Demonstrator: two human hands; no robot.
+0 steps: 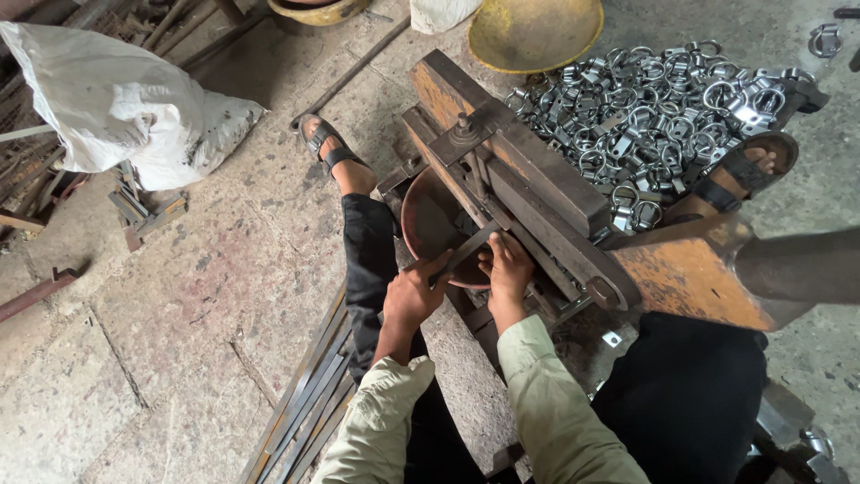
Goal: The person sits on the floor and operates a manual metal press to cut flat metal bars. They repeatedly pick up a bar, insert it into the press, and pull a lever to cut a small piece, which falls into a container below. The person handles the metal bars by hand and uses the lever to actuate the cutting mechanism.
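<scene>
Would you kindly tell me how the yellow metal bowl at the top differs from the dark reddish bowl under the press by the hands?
The yellow metal bowl lies in the open on the floor, while the dark reddish bowl sits partly hidden beneath the rusty orange press. The yellow one is bright and far from the hands; the reddish one is dull, just beyond the left hand and right hand. Both are round, shallow and look empty.

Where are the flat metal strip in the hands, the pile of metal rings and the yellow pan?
flat metal strip (pixel 468 248), head view, on its bare middle between both hands.
pile of metal rings (pixel 640 121), head view, on the heap's centre.
yellow pan (pixel 535 31), head view, on its inner bowl.
</scene>
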